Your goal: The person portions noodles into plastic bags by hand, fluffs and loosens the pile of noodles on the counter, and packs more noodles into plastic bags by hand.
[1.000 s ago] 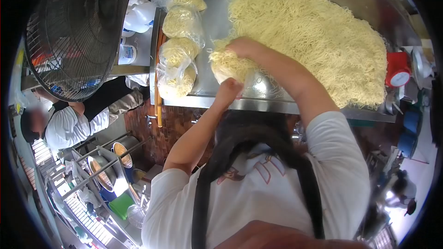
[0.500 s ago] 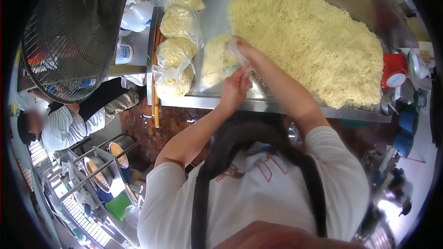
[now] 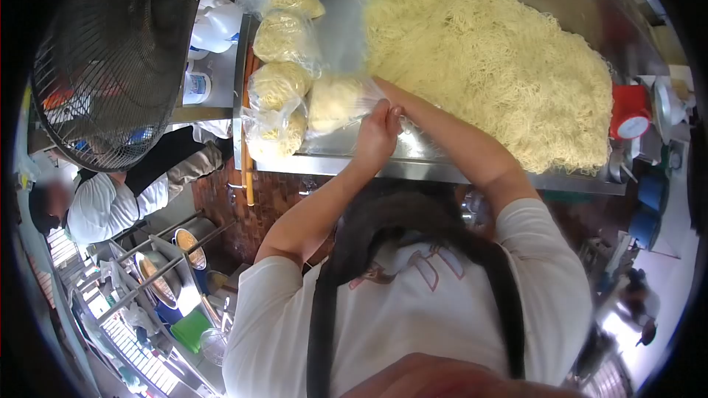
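A clear plastic bag of noodles (image 3: 333, 105) lies on the metal table in front of me, its gathered mouth pointing toward my hands. My left hand (image 3: 379, 131) is closed on the gathered end of the bag, thumb uppermost. Beside it, my right hand (image 3: 385, 90) is closed at the bag's neck, its fingers partly hidden by the film and the wrist. To the right spreads a large heap of loose pale yellow noodles (image 3: 494, 74). Several filled bags of noodles (image 3: 285, 37) stand in a row along the table's left side, touching the bag I hold.
A red scale (image 3: 629, 112) stands past the heap's right end. At the upper left is a large fan (image 3: 110, 51) near a shelf with white containers (image 3: 197, 87). Another person (image 3: 110, 203) works to the left, above a rack with pots (image 3: 156, 280). Wooden poles (image 3: 248, 133) line the table's left edge.
The bag of noodles has shifted left and now lies against the filled bags, looking more compact. Its neck is drawn together. My right hand has come slightly down, closer to my left hand.
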Motion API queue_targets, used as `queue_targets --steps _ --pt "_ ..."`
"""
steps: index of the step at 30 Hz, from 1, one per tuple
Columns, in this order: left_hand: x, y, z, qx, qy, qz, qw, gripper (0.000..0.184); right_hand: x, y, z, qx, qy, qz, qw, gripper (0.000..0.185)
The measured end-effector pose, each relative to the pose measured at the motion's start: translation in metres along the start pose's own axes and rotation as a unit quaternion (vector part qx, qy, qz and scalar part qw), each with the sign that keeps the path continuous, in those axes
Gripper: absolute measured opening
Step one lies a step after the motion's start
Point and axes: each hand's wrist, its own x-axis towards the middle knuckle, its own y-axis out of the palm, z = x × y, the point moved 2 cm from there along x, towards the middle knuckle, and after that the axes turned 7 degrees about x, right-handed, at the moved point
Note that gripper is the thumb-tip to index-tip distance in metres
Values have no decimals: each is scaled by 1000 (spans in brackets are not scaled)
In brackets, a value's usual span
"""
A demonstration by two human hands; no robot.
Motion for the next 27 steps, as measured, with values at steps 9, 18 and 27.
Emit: queue_targets --steps 9,18,27 --pt "52 -44 31 220 167 -40 960 32 -56 -17 1 184 68 40 980 31" --pt "83 -4 105 410 0 215 887 62 -99 -53 -18 -135 23 -125 983 49" --pt "46 -127 -59 207 104 95 968 33 -24 -83 41 -138 -148 -184 962 46"
